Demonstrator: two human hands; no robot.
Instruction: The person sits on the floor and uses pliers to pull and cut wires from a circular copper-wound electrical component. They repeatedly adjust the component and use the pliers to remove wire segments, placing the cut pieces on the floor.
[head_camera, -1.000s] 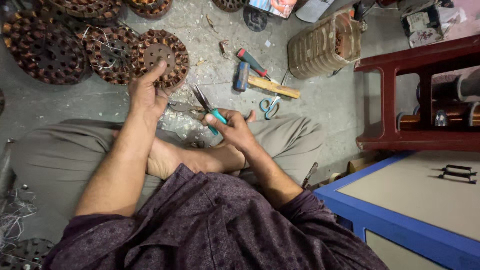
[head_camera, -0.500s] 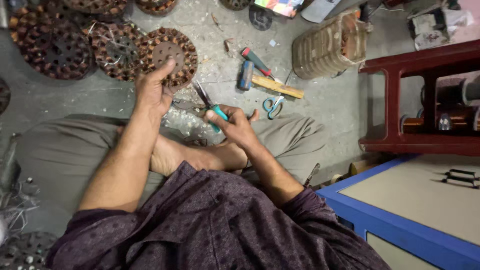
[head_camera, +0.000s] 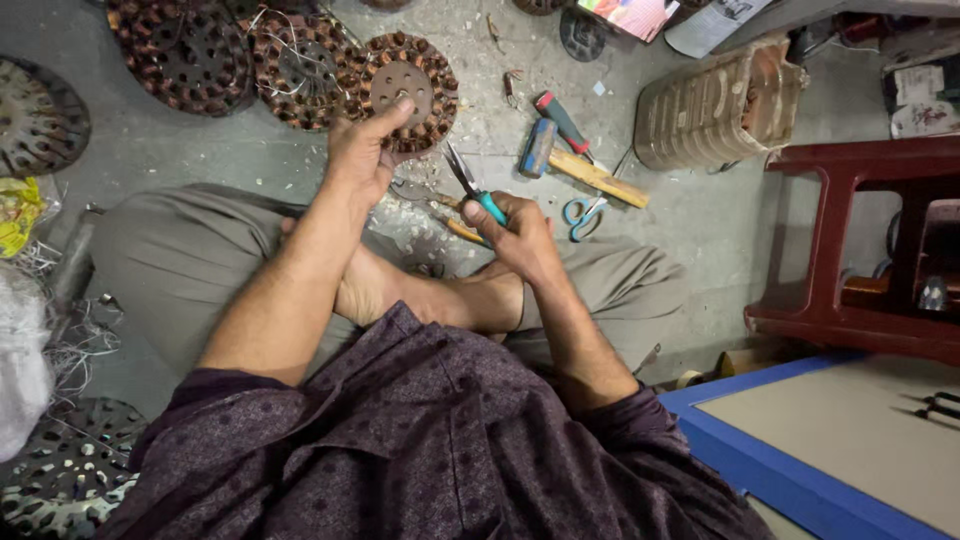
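Observation:
I sit cross-legged on a concrete floor. My left hand (head_camera: 362, 155) reaches forward and grips the near edge of a round brown stator disc (head_camera: 412, 82) wound with copper wire, thumb on its face. My right hand (head_camera: 515, 232) is shut on teal-handled pliers (head_camera: 470, 185), jaws pointing up towards the disc, a short way to its right. My bare foot lies between my forearms.
More wound discs (head_camera: 290, 60) lie at the far left, perforated metal discs (head_camera: 60, 475) at the near left. A hammer (head_camera: 575, 165), screwdriver (head_camera: 562, 120) and blue scissors (head_camera: 582, 215) lie ahead right. A ribbed motor casing (head_camera: 715, 105), a red stool (head_camera: 860, 250) and a blue-edged board (head_camera: 800, 450) stand right.
The view has shifted slightly. My left hand stays on the disc's edge and my right hand keeps the pliers, now held a little nearer the disc.

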